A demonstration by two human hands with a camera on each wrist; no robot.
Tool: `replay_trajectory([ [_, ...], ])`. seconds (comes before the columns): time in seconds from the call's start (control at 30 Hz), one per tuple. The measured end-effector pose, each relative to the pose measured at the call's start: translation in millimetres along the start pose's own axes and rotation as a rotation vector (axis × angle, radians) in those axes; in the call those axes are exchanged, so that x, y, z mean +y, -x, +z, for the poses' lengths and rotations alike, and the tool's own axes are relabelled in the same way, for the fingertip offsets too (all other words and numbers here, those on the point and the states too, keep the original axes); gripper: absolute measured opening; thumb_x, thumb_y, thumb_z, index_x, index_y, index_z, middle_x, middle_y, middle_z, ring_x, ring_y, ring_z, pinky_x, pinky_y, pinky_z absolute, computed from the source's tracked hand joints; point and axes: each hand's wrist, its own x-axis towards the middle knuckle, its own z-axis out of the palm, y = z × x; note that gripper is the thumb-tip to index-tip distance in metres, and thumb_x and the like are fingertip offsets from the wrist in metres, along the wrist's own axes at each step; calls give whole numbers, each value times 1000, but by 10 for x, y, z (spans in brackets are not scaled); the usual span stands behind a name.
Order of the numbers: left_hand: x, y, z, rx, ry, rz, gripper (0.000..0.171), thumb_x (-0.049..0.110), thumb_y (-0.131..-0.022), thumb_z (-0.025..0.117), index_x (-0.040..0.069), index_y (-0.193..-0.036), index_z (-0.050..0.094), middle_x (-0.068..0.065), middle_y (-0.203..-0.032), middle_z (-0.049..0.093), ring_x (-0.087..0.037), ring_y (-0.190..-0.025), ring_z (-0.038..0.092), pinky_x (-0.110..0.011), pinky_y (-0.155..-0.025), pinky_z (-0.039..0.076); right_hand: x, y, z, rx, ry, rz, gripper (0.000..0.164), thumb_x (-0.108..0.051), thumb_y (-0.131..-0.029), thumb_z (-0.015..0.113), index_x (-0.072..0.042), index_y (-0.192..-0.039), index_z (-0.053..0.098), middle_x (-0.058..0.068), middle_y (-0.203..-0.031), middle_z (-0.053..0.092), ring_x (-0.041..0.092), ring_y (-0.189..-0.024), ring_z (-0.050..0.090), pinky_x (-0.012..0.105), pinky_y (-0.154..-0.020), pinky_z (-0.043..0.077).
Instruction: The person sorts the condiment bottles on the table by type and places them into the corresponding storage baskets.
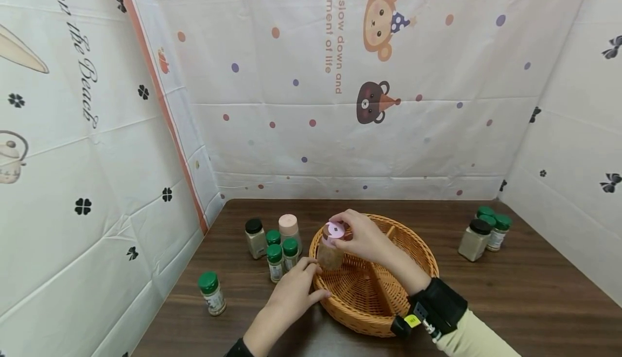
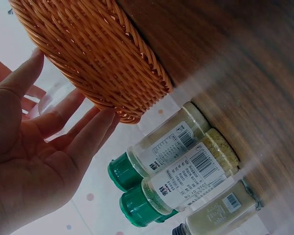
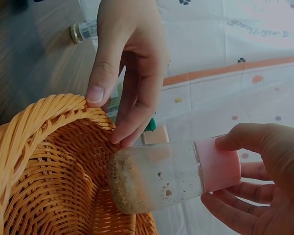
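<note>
My right hand [image 1: 363,237] holds a clear spice jar [image 1: 330,257] by its pink lid [image 3: 219,164], thumb on one side and fingers on the other. Coarse brown seasoning lies at the bottom of the jar. The jar is over the left part of a round wicker basket [image 1: 351,288], just inside the rim. My left hand [image 1: 294,288] rests at the basket's left rim, fingers fairly straight. In the left wrist view its fingertips [image 2: 107,115] touch the woven wall.
Wicker dividers [image 1: 381,289] split the basket. Left of it stand several green-capped jars [image 1: 275,262], a black-capped jar [image 1: 255,238] and another pink-capped jar [image 1: 289,227]. A lone green-capped jar [image 1: 211,293] is at front left. More jars [image 1: 475,240] cluster at far right.
</note>
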Motion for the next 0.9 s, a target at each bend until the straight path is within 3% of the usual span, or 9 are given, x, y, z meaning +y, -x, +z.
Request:
replay_trajectory([
  [0.3,-4,9,7,7,-4,-3,43,40,-86,77,10,-115,67,-6,-130,59,-26,-108,66,-41,-87,57,-13,8,17,6,19,-6,39,-19,-85,79,-6,-119,65,5,-106,65,18,-90,60,25,-74,50],
  [0.9,-14,11,9,23,-17,12,42,42,-86,77,12,-114,67,-5,-127,58,-25,-99,68,-37,-80,58,19,44,189,-73,28,26,38,-19,-85,79,-7,-119,66,5,-110,66,13,-93,60,25,-76,51],
])
